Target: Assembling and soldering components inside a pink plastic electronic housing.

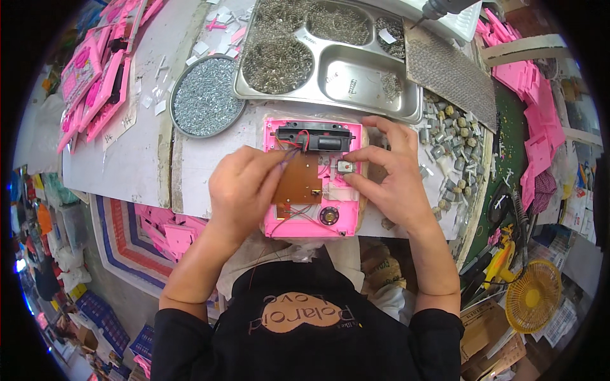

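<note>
Pink plastic toy housing (312,223): right hand (391,174) pinches small silver motor (345,167), left hand (244,190) pinches wires beside it, which could snag and tear loose.

Pink plastic housing (314,225) is laid flat, open side up. Brown circuit board (298,181), black component block (318,136) and small silver motor (345,167) are seated inside.

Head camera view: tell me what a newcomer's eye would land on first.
The bright pink housing at the centre of the bench, lying open with a brown circuit board inside. The left hand pinches wires at the board's edge, while the right hand presses a small motor into the housing. Behind them sit a compartmented steel tray of springs and a round dish heaped with screws.
</note>
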Action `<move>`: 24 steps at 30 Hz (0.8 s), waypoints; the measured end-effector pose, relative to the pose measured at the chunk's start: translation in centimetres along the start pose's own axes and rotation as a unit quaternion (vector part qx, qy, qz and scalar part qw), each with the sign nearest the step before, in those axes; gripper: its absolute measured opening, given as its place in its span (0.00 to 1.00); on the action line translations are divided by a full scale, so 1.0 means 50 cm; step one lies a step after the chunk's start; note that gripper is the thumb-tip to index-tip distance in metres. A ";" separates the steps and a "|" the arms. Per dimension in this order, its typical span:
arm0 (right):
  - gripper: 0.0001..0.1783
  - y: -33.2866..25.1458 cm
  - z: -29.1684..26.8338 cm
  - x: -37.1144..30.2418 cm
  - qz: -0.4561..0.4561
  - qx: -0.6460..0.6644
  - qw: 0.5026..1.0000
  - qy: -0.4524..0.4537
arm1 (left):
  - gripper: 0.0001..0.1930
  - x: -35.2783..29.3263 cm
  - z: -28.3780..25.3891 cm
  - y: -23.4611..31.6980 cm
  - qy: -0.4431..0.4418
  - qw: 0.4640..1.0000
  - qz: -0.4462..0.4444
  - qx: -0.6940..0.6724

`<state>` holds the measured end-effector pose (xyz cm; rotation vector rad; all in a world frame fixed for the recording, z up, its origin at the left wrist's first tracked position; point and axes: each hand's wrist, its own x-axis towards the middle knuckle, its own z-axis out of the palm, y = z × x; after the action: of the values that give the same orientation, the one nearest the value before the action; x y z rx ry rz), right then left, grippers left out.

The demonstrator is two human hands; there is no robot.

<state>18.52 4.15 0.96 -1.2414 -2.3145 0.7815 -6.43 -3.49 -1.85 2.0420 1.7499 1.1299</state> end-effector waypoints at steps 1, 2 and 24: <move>0.15 0.000 -0.005 0.000 -0.008 -0.009 1.000 -0.006 | 0.10 -0.005 0.001 0.001 0.003 1.000 0.029 0.000; 0.15 0.000 -0.013 0.001 -0.017 -0.018 1.000 -0.012 | 0.08 -0.013 0.001 0.007 -0.005 1.000 0.014 -0.001; 0.08 -0.112 0.074 0.106 -0.258 -0.078 0.963 0.006 | 0.12 -0.043 0.022 -0.019 0.075 0.995 0.053 -0.038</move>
<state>10.11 5.05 2.16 -0.6338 -2.5587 0.4115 -6.40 -4.86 -4.03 2.0755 1.6513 1.3933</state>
